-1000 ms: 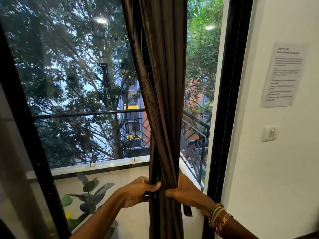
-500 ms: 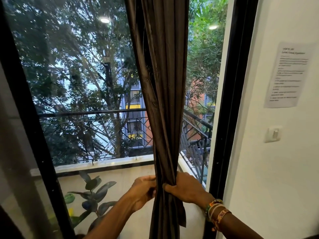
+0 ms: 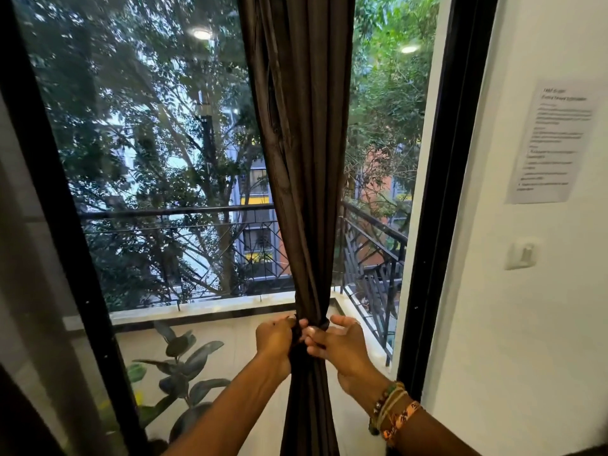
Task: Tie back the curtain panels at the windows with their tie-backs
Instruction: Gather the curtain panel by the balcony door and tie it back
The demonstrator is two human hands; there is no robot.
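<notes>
A dark brown curtain panel (image 3: 301, 153) hangs gathered in front of the window, cinched to a narrow waist low down. A dark tie-back (image 3: 320, 324) of the same cloth wraps that waist. My left hand (image 3: 274, 339) grips the tie-back and bunched cloth on the left side. My right hand (image 3: 339, 343) pinches the tie-back at the front with thumb and forefinger, its other fingers spread. Below the hands the curtain falls loose out of view.
The black window frame (image 3: 437, 225) stands just right of the curtain, with a white wall, a posted paper sheet (image 3: 552, 143) and a light switch (image 3: 523, 253) beyond. Outside are a balcony railing (image 3: 371, 255) and a potted plant (image 3: 184, 373). Another dark frame post (image 3: 56, 225) stands left.
The curtain has been drawn tighter at the waist. Both hands rose slightly and came closer together at the front; my right hand shifted from gripping the bundle to pinching the tie-back.
</notes>
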